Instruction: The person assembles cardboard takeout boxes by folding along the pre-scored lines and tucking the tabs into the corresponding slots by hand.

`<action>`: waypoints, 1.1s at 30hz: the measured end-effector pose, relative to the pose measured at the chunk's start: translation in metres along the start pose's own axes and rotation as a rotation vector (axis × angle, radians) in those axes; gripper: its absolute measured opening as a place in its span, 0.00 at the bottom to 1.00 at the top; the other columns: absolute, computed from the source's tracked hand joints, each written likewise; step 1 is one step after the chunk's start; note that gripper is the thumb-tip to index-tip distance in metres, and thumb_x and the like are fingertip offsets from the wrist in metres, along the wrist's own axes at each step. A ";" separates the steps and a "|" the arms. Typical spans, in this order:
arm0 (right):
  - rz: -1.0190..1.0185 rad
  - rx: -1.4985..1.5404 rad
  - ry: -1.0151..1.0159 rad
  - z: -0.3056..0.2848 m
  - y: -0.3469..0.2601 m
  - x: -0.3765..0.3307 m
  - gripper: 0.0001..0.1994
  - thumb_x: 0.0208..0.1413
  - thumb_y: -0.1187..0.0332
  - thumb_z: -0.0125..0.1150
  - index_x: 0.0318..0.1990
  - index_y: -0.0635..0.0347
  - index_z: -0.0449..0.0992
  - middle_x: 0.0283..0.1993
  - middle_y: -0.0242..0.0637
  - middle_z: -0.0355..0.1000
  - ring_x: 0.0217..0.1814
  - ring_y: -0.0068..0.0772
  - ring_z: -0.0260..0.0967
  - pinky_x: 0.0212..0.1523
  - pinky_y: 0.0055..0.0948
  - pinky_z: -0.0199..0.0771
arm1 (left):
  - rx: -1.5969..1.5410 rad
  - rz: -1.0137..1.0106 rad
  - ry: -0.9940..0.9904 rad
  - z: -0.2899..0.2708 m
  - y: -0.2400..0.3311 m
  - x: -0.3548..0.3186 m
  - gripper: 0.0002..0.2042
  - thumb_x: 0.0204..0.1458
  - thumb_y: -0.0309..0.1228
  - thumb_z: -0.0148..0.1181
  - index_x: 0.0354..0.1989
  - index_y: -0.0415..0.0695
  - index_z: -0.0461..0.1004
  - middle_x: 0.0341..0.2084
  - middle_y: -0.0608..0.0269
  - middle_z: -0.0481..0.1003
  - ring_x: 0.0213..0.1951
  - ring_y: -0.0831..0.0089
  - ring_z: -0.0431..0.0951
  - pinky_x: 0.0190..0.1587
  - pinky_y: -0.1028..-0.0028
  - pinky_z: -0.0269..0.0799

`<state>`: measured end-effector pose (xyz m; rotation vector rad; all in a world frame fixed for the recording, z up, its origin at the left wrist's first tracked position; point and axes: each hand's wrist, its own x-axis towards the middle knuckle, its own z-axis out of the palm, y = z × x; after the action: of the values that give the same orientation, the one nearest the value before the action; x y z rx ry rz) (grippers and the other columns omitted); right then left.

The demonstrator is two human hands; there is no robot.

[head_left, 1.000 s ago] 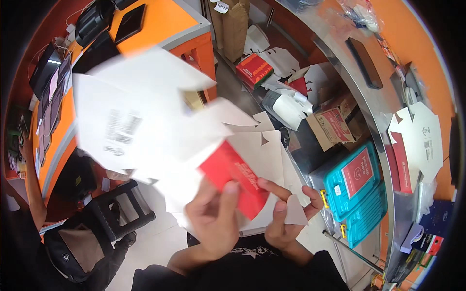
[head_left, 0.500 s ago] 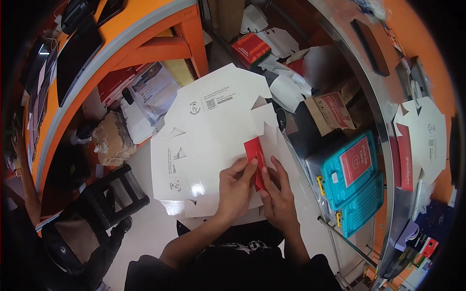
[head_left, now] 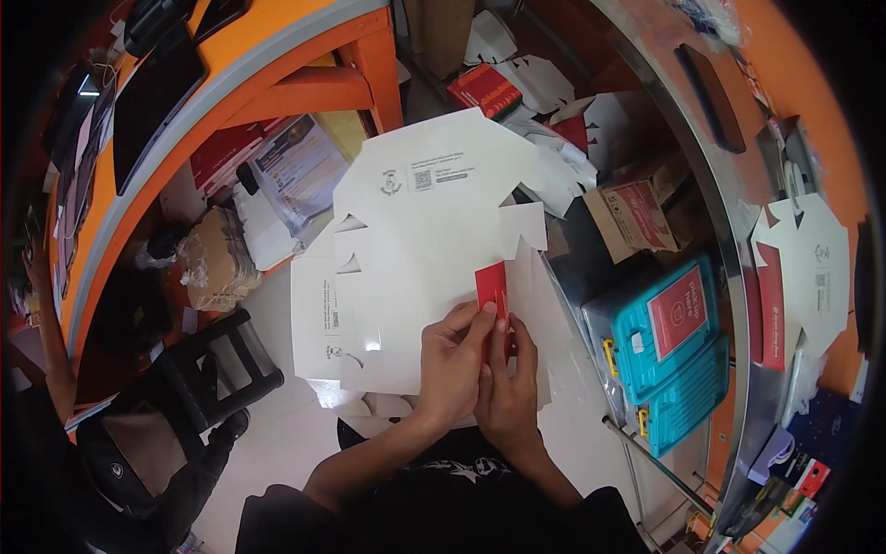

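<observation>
Hands press carton blank; teal case beside.

— What are you wearing?

— A black top with a pale printed design across the chest, angular white shapes, too bent by the lens for me to make out.

— Sleeves?

— Short, as far as I can tell. Both my forearms are bare from the dark cloth down to the wrists.

— Gloves, rings, a watch?

— My left hand and my right hand are bare; I see no ring or watch on either.
</observation>
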<state>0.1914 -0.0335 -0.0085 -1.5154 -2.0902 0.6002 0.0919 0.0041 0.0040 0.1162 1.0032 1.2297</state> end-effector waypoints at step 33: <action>0.520 0.529 -0.045 -0.030 0.080 0.073 0.06 0.56 0.75 0.62 0.38 0.70 0.79 0.33 0.37 0.79 0.33 0.21 0.74 0.39 0.22 0.73 | 1.073 0.087 -0.236 -0.034 0.004 -0.015 0.15 0.61 0.27 0.55 0.52 0.31 0.73 0.47 0.47 0.75 0.46 0.59 0.81 0.49 0.67 0.80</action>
<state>0.2499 0.0615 -0.0243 -1.7105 -1.3829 1.2664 0.0657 -0.0205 -0.0052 1.1177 1.3559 0.6124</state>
